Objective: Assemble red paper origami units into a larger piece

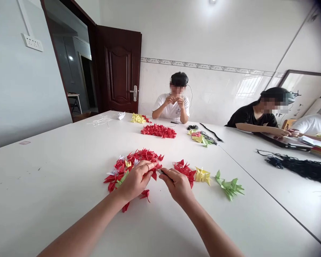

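My left hand (pixel 137 178) is closed, its fingers pinching a red folded paper crane (pixel 154 174). Against that crane points a small, dark-tipped object (pixel 160 171) gripped in my closed right hand (pixel 178 184); its kind is too small to make out. Under and behind my left hand spreads a pile of paper cranes (pixel 143 154), mostly red with some white, yellow and green. One loose red crane (pixel 145 194) lies nearer to me. Right of my right hand sit clusters of red cranes (pixel 184 168), yellow cranes (pixel 202 175) and green cranes (pixel 230 188).
Farther back on the white table (pixel 56 171) lie a red crane heap (pixel 158 131), yellow cranes (pixel 138 118), white strings (pixel 99 120) and mixed cranes (pixel 199 137). Black cords (pixel 302 166) lie at right. Co-workers sit across (pixel 164 103) and at right (pixel 253 117).
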Demonstrator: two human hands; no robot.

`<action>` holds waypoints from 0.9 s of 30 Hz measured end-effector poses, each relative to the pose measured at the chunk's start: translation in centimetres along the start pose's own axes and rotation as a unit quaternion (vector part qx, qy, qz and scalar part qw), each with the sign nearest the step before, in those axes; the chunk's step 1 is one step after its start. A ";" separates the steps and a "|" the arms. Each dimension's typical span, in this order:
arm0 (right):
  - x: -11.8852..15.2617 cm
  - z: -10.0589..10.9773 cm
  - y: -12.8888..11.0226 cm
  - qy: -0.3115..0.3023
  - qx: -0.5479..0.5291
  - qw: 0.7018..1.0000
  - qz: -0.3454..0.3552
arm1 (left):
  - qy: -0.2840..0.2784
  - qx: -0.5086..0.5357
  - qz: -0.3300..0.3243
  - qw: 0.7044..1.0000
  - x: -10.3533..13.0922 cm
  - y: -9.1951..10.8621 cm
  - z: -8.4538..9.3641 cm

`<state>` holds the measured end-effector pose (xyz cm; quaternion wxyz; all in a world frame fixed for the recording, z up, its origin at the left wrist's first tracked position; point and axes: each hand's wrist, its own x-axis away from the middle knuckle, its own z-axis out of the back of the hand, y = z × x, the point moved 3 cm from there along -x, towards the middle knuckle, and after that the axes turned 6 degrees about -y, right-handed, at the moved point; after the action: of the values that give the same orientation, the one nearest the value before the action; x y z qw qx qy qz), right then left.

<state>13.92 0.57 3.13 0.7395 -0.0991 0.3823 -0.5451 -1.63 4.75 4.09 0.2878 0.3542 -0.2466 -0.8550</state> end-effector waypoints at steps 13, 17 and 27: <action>-0.1 -0.2 -0.3 0.025 -0.093 0.994 0.043 | -0.043 0.137 0.091 0.985 0.2 0.4 -0.8; -0.1 2.0 2.6 0.153 -0.020 0.987 -0.039 | -0.047 0.092 0.089 0.991 0.4 0.0 0.1; 0.5 4.9 9.0 0.164 0.075 0.948 -0.262 | -0.252 -0.037 0.127 0.958 1.4 -1.1 1.7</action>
<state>23.84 2.23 1.21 0.5028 -0.0492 0.4172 -0.7555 -4.07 4.96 3.82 0.3354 0.0815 -0.3219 -0.8816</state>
